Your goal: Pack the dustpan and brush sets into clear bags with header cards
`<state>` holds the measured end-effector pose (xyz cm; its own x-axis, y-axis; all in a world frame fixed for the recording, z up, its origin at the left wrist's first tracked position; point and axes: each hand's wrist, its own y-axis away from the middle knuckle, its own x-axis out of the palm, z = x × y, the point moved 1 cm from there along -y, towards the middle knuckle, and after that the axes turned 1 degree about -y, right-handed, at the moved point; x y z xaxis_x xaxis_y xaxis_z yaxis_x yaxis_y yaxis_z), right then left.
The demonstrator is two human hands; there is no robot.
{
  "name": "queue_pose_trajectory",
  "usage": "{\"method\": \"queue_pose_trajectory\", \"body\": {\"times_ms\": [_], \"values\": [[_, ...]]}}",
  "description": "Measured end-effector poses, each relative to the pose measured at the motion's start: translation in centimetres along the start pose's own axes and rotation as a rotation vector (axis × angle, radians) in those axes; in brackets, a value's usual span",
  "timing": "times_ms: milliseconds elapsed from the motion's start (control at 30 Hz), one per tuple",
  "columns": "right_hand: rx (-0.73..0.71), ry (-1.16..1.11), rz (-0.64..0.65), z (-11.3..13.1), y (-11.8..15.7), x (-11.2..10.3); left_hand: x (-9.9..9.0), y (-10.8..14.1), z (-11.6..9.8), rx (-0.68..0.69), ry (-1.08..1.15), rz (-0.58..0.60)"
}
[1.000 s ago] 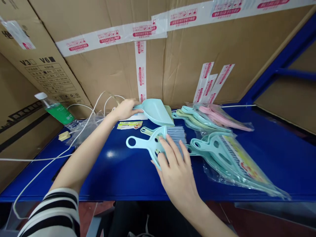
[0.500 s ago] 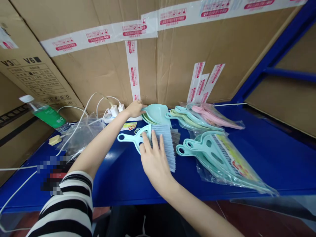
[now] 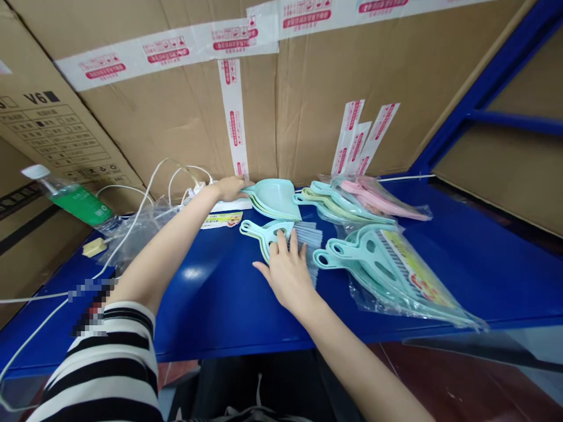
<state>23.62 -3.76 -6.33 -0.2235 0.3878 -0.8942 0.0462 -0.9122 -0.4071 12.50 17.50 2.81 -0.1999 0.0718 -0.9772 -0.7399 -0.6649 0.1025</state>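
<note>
On the blue table, my left hand has its fingers closed at the handle end of a light blue dustpan; the handle is mostly hidden by them. Under that dustpan, the edges of a greenish one show. Nearer to me, my right hand lies with fingers spread on a light blue hand brush, touching its head where the grey-blue bristles begin. A pale green brush shows beneath it. Right of this hand are bagged light blue dustpan-and-brush sets with a colourful card inside.
Behind them lie bagged sets in blue, green and pink. A printed card is left of the brushes. Cables, a power strip, clear plastic bags and a green-labelled bottle occupy the left. Large cardboard boxes stand behind.
The light blue brush has moved right with my right hand and now lies over the other brush. My left hand stays at the dustpan handle. The view has shifted slightly.
</note>
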Motion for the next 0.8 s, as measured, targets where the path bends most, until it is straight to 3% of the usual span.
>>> {"method": "queue_pose_trajectory", "body": {"times_ms": [167, 300, 433, 533, 600, 700, 800], "values": [[0.026, -0.049, 0.05, -0.3, -0.6, 0.3, -0.1, 0.5, -0.5, -0.029, -0.003, -0.019], [0.023, -0.063, 0.051, -0.3, -0.9, -0.3, -0.7, 1.9, -2.2, -0.088, -0.028, -0.11], [-0.124, -0.119, -0.114, -0.2, 1.3, -2.8, -2.4, 4.4, -4.8, -0.048, -0.063, -0.233], [-0.302, -0.249, -0.332, -1.5, 4.6, -5.6, -3.7, 6.0, -8.1, 0.121, -0.03, -0.4], [-0.218, -0.253, -0.513, -4.0, 6.8, -7.4, -4.0, 6.5, -11.2, 0.248, 0.03, -0.444], [0.195, -0.093, -0.575, -9.8, 9.1, -9.0, -3.3, 5.7, -16.5, 0.403, 0.063, -0.412], [0.42, -0.086, -0.334, -15.1, 10.2, -9.5, -2.0, 4.0, -21.0, 0.438, 0.03, -0.343]]}}
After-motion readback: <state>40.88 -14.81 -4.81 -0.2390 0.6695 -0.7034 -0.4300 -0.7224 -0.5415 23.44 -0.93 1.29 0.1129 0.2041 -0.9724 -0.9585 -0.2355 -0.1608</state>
